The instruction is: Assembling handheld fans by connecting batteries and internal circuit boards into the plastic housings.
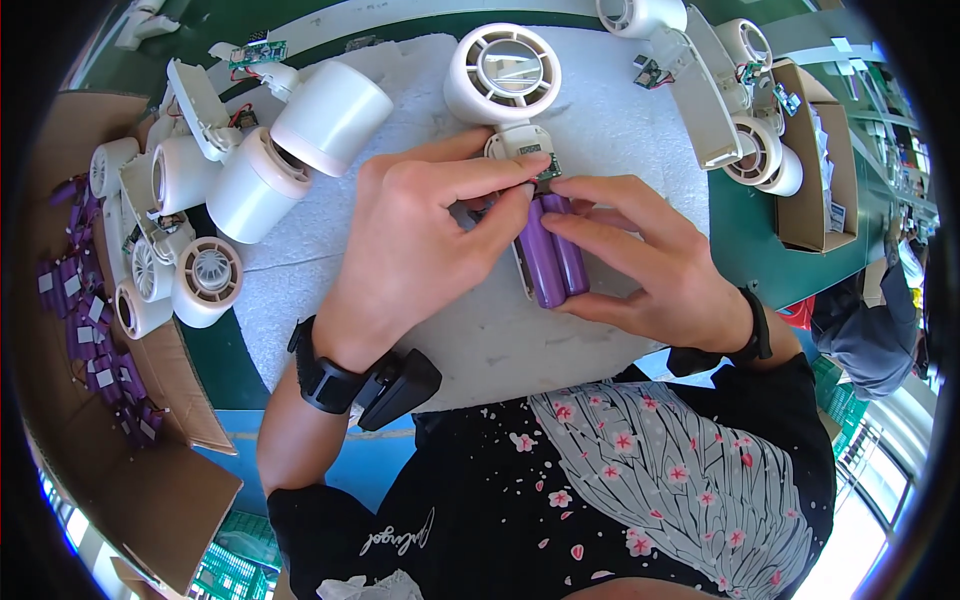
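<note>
A white fan-like unit (462, 92) with a round slotted head lies in front of me, its opened handle toward me. A small green circuit board (546, 165) shows in the handle's neck. My right hand (655, 250) grips a pair of purple cylindrical battery cells (543, 265) between thumb and fingers, over the handle. My left hand (415, 220) is closed in a pinch beside the board, thumb and index fingertips together at the cells' top end. A bit of red, perhaps a wire, shows there; what the fingertips hold is too small to make out.
White foam sheet (420, 90) covers the green table. Several white fan units (335, 115) lie to the left, more units (705, 95) to the right. A cardboard box (180, 500) with purple battery packs (90, 320) stands at far left, a smaller carton (825, 190) at right.
</note>
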`<action>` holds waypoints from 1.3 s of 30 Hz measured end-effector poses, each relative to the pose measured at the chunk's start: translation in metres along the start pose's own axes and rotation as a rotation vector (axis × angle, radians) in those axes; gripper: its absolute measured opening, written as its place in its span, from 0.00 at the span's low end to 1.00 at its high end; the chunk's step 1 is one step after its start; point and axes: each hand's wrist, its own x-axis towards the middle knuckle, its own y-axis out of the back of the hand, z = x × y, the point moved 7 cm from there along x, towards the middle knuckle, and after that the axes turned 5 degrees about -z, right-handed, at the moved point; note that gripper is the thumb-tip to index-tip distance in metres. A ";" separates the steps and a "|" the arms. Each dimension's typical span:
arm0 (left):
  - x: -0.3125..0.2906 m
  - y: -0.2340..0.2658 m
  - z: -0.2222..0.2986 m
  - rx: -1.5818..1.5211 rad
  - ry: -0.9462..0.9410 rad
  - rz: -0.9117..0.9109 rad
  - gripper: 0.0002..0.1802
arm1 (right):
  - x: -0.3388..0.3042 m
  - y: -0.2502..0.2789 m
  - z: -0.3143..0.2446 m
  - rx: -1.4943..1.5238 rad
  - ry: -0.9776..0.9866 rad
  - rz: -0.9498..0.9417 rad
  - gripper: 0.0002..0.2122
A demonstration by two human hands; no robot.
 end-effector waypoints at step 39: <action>0.003 -0.001 -0.018 -0.133 0.100 -0.105 0.23 | 0.013 -0.005 0.012 0.034 -0.170 0.021 0.33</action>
